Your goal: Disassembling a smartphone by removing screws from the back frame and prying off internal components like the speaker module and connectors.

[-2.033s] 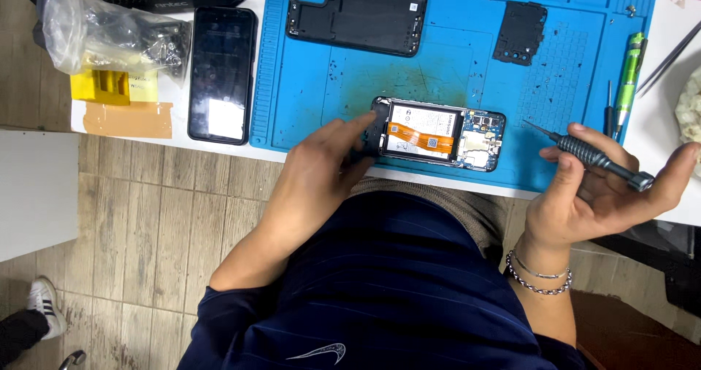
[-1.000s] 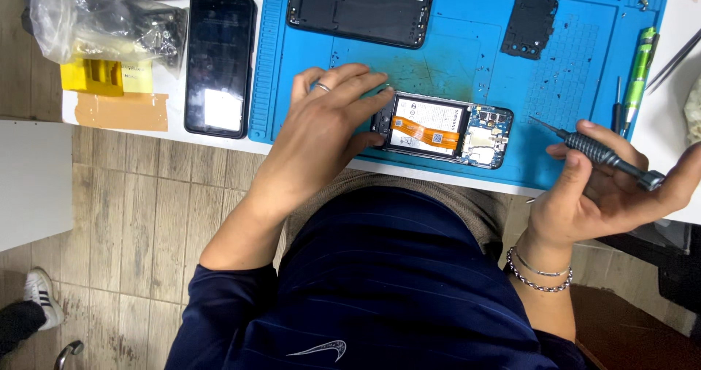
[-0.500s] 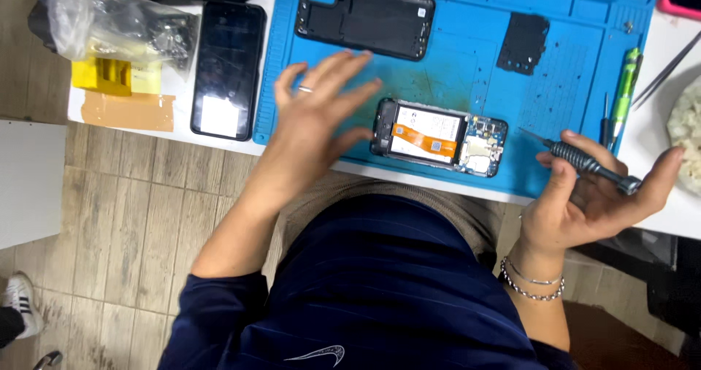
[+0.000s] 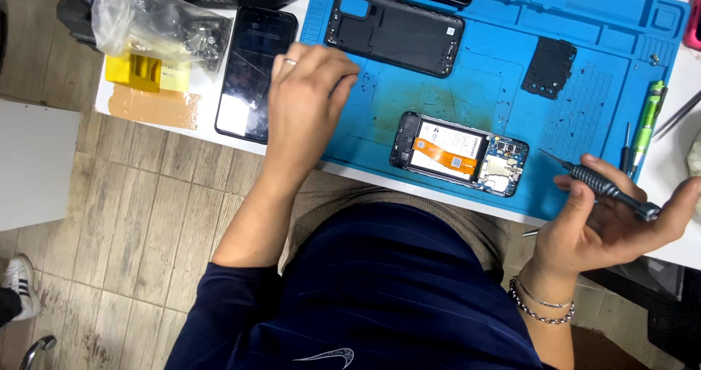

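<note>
An opened phone (image 4: 458, 153), with its battery and an orange flex cable showing, lies on the blue repair mat (image 4: 453, 93) near the table's front edge. My left hand (image 4: 305, 96) rests on the mat's left edge with its fingers curled down; whether it holds anything is hidden. It lies between the opened phone and a black phone (image 4: 254, 71) with a cracked screen. My right hand (image 4: 606, 220) grips a dark screwdriver (image 4: 602, 184) off the table's front edge, tip pointing at the opened phone. A black back cover (image 4: 394, 31) lies further back on the mat.
A small black plate (image 4: 549, 66) sits on the mat's right part. A green tool (image 4: 646, 128) lies beside the mat on the right. A clear plastic bag of small parts (image 4: 157, 20) and yellow pieces (image 4: 135, 71) lie at the table's left end. Wooden floor shows below.
My left hand has let go of the opened phone and moved left and back to the mat's left edge. My right hand still holds the screwdriver, shifted slightly.
</note>
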